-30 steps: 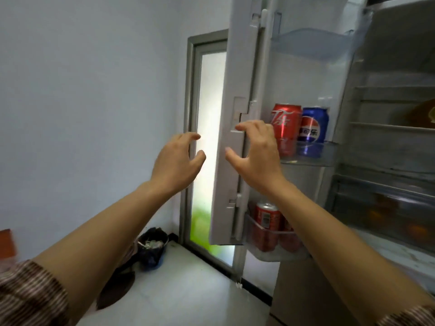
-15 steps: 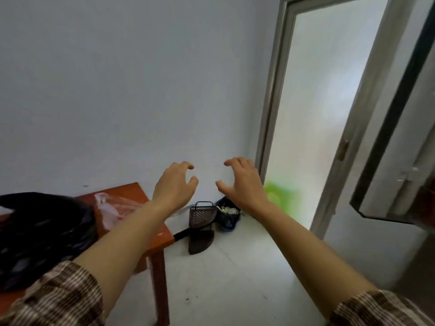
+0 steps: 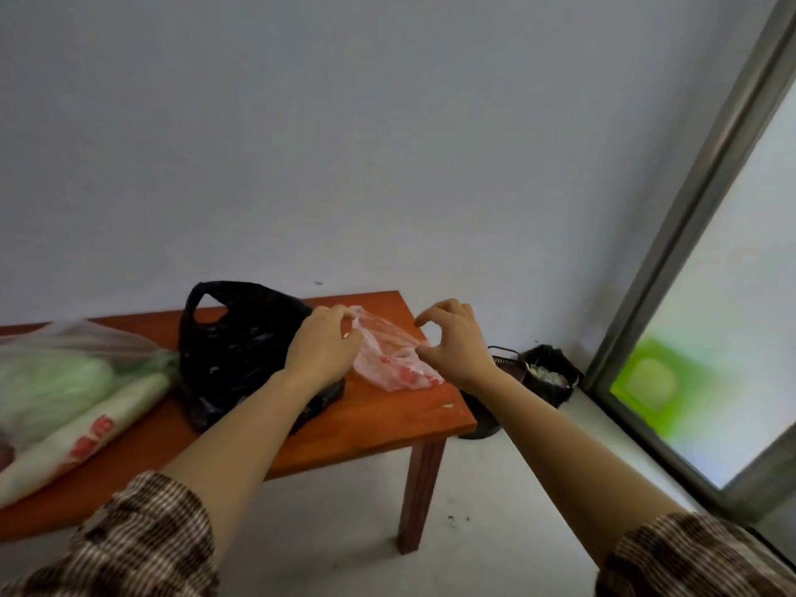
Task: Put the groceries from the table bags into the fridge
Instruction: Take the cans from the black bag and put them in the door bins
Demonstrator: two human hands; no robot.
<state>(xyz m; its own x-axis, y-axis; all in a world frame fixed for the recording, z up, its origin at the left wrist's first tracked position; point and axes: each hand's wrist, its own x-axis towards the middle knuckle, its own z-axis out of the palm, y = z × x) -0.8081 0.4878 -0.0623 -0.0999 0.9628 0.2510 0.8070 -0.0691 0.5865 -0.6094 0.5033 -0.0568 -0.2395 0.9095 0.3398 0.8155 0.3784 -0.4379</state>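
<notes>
Head view looks down, near, onto table [image 3: 379, 428].

Plain pale wall [image 3: 387, 144], white floor [image 3: 495, 532], orange wooden table [image 3: 379, 411]; grey-framed frosted glass door [image 3: 723, 338] at right, bright with daylight

- The black bag [image 3: 241, 346] stands upright in the middle of the table [image 3: 387, 424] and blocks a straight reach to the wall [image 3: 387, 165] close behind.
- A red-printed clear bag [image 3: 387, 368] fills the far right corner, touching the black bag.
- The near right corner is bare wood, open from the front and right edges.
- A bag of greens [image 3: 64, 372] and a long white package [image 3: 86, 441] crowd the left end.
- A dustpan [image 3: 504, 359] and a bin [image 3: 551, 372] stand on the floor to the right.
</notes>
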